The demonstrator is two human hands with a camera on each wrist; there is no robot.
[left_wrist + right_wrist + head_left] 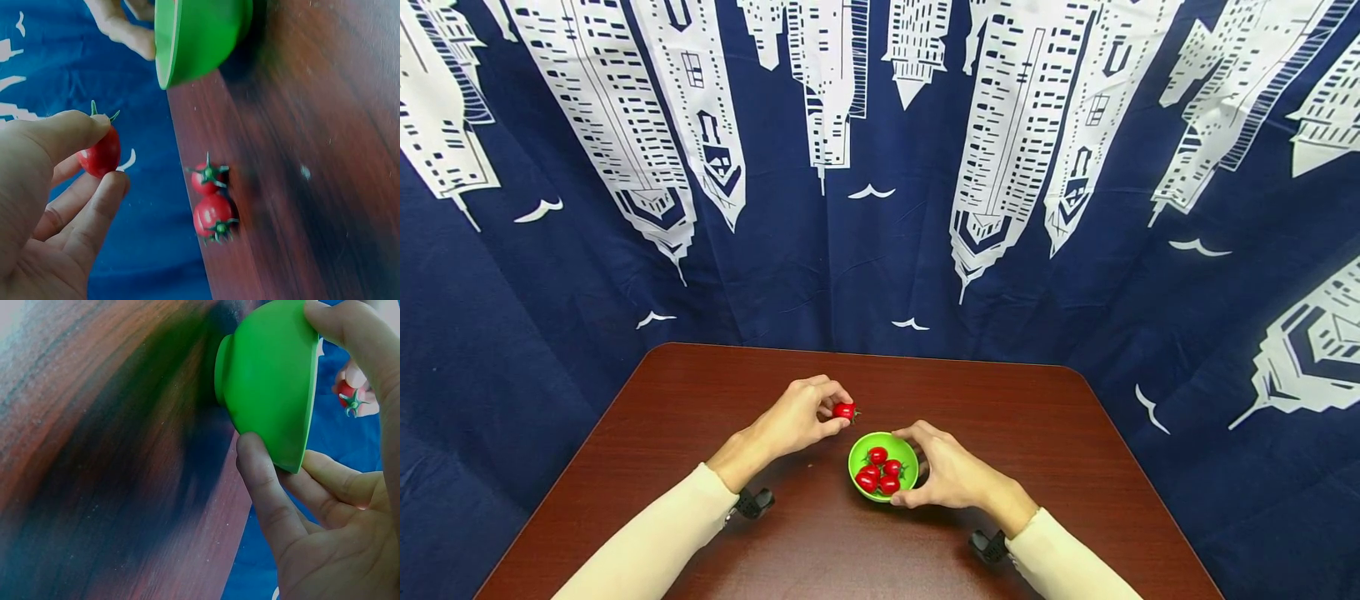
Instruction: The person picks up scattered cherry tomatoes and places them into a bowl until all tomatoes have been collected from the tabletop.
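Observation:
Between thumb and fingertips my left hand pinches a red cherry tomato with a green stem, above the table left of a green bowl. Several cherry tomatoes lie inside the bowl. My right hand grips the bowl from its right side; the right wrist view shows the thumb at the rim and fingers against the outer wall. In the left wrist view, a cherry tomato and another cherry tomato sit close together on the table; the head view does not show them.
The brown wooden table has rounded far corners. Behind it hangs a dark blue cloth printed with white buildings and birds. A black wrist device is on the left wrist and another black device on the right.

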